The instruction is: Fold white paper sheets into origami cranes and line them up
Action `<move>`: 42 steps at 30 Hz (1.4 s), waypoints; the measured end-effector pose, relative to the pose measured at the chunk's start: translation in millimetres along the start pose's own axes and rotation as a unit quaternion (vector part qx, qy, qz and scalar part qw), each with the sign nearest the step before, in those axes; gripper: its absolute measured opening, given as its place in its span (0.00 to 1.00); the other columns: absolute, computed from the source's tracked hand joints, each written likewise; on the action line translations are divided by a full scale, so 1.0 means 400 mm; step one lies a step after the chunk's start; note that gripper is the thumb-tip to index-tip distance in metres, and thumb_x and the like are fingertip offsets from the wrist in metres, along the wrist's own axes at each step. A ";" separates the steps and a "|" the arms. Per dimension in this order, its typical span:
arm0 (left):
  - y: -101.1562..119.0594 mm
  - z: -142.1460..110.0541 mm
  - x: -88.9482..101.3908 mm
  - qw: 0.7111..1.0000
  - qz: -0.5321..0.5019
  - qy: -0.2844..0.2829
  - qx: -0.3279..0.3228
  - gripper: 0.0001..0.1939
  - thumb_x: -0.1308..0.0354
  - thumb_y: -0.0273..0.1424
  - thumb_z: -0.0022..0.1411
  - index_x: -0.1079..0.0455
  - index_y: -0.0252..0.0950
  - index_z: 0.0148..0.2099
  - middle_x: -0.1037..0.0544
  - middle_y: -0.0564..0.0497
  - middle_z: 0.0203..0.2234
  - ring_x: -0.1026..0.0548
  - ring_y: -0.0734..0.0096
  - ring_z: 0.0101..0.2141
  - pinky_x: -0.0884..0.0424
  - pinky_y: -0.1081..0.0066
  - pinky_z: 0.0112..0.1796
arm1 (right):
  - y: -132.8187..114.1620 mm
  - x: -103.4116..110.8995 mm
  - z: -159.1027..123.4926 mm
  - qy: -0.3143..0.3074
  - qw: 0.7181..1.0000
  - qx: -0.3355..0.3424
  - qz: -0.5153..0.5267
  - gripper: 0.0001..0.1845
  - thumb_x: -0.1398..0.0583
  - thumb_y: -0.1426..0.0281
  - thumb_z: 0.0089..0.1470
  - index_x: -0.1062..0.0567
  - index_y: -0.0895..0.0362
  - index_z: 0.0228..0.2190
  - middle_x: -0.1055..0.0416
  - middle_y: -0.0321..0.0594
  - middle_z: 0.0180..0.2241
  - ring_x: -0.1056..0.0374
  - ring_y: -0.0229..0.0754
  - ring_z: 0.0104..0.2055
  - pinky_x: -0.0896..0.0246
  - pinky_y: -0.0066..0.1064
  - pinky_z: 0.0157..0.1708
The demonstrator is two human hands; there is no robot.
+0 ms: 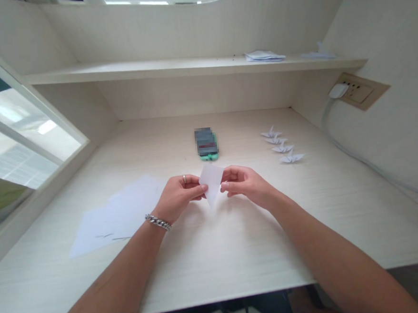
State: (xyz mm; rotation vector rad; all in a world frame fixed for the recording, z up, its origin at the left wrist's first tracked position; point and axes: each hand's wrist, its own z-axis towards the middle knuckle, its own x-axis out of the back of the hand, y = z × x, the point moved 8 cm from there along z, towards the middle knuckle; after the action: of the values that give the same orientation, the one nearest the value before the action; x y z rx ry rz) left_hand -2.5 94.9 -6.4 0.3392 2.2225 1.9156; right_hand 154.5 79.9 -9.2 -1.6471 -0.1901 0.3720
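Note:
A small folded piece of white paper [211,181] is held up above the desk in front of me. My left hand [181,192] pinches its left edge between thumb and fingers; a ring and a chain bracelet are on this hand and wrist. On the other side, my right hand [248,184] has its curled fingers at the paper's right edge. A gap shows between its thumb and forefinger, and the thumb does not press on the paper. Several folded paper cranes [282,149] stand in a row to the right, beyond my right hand.
White paper sheets [117,208] lie on the left of the desk [216,261]. Behind my hands is a phone [206,144] with a green edge. A shelf [153,70] carries folded papers [264,56]. A cable [359,158] runs from a wall socket [364,91] along the right.

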 end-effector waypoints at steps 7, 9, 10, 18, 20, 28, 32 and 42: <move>-0.005 -0.006 -0.025 0.999 0.002 -0.051 0.015 0.14 0.32 0.35 0.48 0.21 0.30 0.35 0.20 0.46 0.26 0.25 0.70 0.26 0.30 0.70 0.31 | 0.004 0.012 0.008 0.069 0.997 0.018 -0.044 0.17 0.33 0.59 0.44 0.26 0.60 0.27 0.28 0.37 0.22 0.31 0.36 0.25 0.34 0.29 0.29; -0.002 -0.007 -0.025 0.998 -0.016 -0.052 0.015 0.15 0.32 0.35 0.48 0.21 0.30 0.37 0.19 0.45 0.28 0.25 0.70 0.27 0.29 0.69 0.33 | 0.009 0.010 0.007 0.058 0.997 0.006 -0.043 0.17 0.33 0.60 0.44 0.25 0.61 0.28 0.27 0.37 0.22 0.30 0.36 0.25 0.34 0.29 0.29; -0.001 -0.007 -0.025 0.998 -0.017 -0.054 0.016 0.15 0.32 0.34 0.47 0.21 0.30 0.37 0.19 0.45 0.28 0.25 0.70 0.28 0.29 0.69 0.33 | 0.011 0.009 0.006 0.052 0.998 0.001 -0.040 0.17 0.33 0.60 0.44 0.25 0.61 0.29 0.27 0.38 0.22 0.30 0.36 0.25 0.34 0.29 0.29; -0.002 -0.004 -0.013 0.998 -0.056 -0.021 0.014 0.12 0.31 0.31 0.45 0.20 0.31 0.34 0.19 0.46 0.26 0.25 0.69 0.27 0.27 0.68 0.31 | 0.011 0.002 0.007 0.046 0.999 0.017 -0.006 0.18 0.33 0.63 0.44 0.19 0.59 0.37 0.25 0.38 0.23 0.30 0.35 0.23 0.33 0.29 0.27; -0.003 -0.003 -0.011 0.997 -0.071 -0.016 0.011 0.11 0.31 0.29 0.45 0.20 0.33 0.34 0.19 0.47 0.25 0.25 0.70 0.26 0.27 0.70 0.31 | 0.008 0.003 0.007 0.051 0.998 0.033 0.009 0.18 0.32 0.64 0.42 0.18 0.58 0.37 0.25 0.38 0.23 0.30 0.35 0.22 0.33 0.29 0.27; 0.044 -0.011 -0.003 0.994 0.061 0.015 -0.084 0.07 0.35 0.29 0.49 0.20 0.35 0.33 0.18 0.49 0.27 0.24 0.70 0.28 0.28 0.73 0.31 | -0.008 -0.016 -0.003 -0.003 0.999 0.037 0.025 0.16 0.33 0.61 0.45 0.18 0.58 0.34 0.22 0.45 0.35 0.27 0.42 0.35 0.30 0.33 0.37; 0.054 -0.015 -0.017 0.987 0.119 -0.004 -0.107 0.08 0.35 0.31 0.51 0.20 0.35 0.34 0.17 0.48 0.28 0.23 0.68 0.29 0.28 0.73 0.32 | 0.005 -0.004 0.003 0.049 0.998 0.027 -0.015 0.15 0.32 0.60 0.43 0.19 0.59 0.31 0.24 0.41 0.28 0.29 0.39 0.31 0.32 0.30 0.30; 0.041 -0.013 -0.009 0.995 0.040 0.016 -0.094 0.10 0.33 0.30 0.48 0.22 0.34 0.36 0.18 0.49 0.29 0.22 0.69 0.30 0.25 0.73 0.32 | -0.007 -0.007 0.001 0.091 0.993 0.055 -0.054 0.10 0.31 0.68 0.39 0.20 0.60 0.27 0.25 0.38 0.24 0.32 0.36 0.26 0.36 0.29 0.28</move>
State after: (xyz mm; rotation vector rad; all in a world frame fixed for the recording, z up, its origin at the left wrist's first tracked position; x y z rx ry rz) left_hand 0.1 91.4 10.7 0.3763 2.0546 2.1666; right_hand 152.0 79.6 -6.1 -1.5454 -0.1184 0.1466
